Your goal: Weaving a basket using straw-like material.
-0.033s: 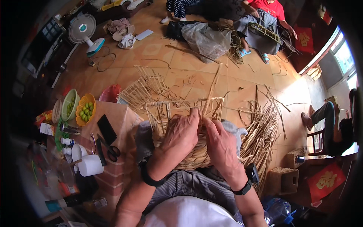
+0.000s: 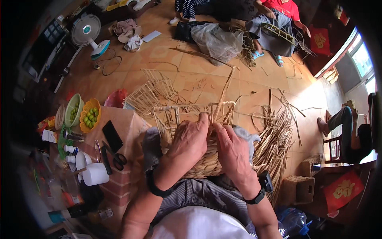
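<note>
On my lap rests a partly woven basket [image 2: 203, 165], its lower part thick braided plant fibre and its upper part an open frame of thin rods. My left hand [image 2: 190, 137] is closed at the basket's near wall, thumb upward. Close beside it, my right hand [image 2: 232, 149] pinches the lower end of a long flat dried fibre strand [image 2: 224, 93], which rises past the frame's rim and bends at its tip. The fingertips of both hands are partly hidden behind the knuckles, so what the left one grips cannot be made out.
A heap of dried strands [image 2: 276, 147] lies right of my lap. Bare basket frames [image 2: 147, 97] stand ahead on the left. The brick-sided table [image 2: 131, 123] at left carries scissors [image 2: 118, 160], a phone [image 2: 112, 135] and fruit bowls [image 2: 90, 115]. People sit beyond.
My hands stay at the same spot on the basket, the left shifted very slightly. The upright strand leans a touch more to the right.
</note>
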Tool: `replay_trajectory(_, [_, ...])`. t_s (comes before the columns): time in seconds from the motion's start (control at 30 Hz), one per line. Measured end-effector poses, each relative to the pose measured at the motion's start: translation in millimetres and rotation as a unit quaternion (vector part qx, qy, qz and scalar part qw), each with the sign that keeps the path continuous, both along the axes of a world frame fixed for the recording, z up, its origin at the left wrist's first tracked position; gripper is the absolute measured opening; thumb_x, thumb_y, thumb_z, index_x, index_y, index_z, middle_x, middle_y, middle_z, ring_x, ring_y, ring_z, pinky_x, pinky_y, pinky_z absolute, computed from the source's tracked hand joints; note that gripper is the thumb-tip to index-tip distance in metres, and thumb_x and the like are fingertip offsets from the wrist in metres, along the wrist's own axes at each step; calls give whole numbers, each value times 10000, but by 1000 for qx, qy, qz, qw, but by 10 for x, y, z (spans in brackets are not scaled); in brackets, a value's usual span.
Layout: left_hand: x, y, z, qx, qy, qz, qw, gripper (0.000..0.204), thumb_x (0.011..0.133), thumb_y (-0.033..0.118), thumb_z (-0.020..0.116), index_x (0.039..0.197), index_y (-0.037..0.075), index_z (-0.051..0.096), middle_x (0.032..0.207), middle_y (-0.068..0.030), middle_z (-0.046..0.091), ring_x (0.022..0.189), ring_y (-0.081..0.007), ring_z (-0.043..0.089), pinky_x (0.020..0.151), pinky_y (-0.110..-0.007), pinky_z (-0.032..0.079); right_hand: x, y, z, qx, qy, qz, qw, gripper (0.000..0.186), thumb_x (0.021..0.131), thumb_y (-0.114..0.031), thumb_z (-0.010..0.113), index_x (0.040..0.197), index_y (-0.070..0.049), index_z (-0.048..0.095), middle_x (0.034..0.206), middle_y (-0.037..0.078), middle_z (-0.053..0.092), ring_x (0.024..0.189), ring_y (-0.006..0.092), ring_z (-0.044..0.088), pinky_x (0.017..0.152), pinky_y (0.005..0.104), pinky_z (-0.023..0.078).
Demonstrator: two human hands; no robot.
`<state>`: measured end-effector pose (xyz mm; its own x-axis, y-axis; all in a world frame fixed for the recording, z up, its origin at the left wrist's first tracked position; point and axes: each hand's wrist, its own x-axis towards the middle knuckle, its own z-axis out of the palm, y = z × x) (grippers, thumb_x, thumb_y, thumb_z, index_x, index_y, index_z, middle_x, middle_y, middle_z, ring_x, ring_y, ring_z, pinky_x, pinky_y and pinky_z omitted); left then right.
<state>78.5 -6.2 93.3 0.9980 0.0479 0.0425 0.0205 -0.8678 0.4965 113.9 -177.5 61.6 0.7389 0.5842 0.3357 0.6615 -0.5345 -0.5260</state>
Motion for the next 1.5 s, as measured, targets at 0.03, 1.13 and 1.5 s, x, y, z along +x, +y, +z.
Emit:
replay_trajectory(0.03, [-14,14,13,-14,-4,-13,1000,333,870,-3,641,1182,-42,530,838,-298,672,864,-491,678,791,-560,528,30,0,10,-24,0,0,1000,450,908,12,600,1353,-53,584,1040,158,657,821,369,704,670,458,562])
replay_trajectory(1.13, [104,153,100,-11,77,-32,996,370,777,62,737,1106,-70,630,891,-287,683,913,-484,670,818,-494,535,-36,-37,-69,20,-29,25,999,392,847,-3,620,1231,-58,671,1183,97,685,942,319,729,755,410,603])
replay_trajectory(1.5, [-23,206,-33,-22,-8,-72,997,279,753,51,722,982,-43,594,1013,-251,595,1037,-454,599,909,-497,491,-61,-69,-118,95,17,-4,995,312,946,-38,633,1255,-81,636,1020,109,719,781,347,722,644,433,581])
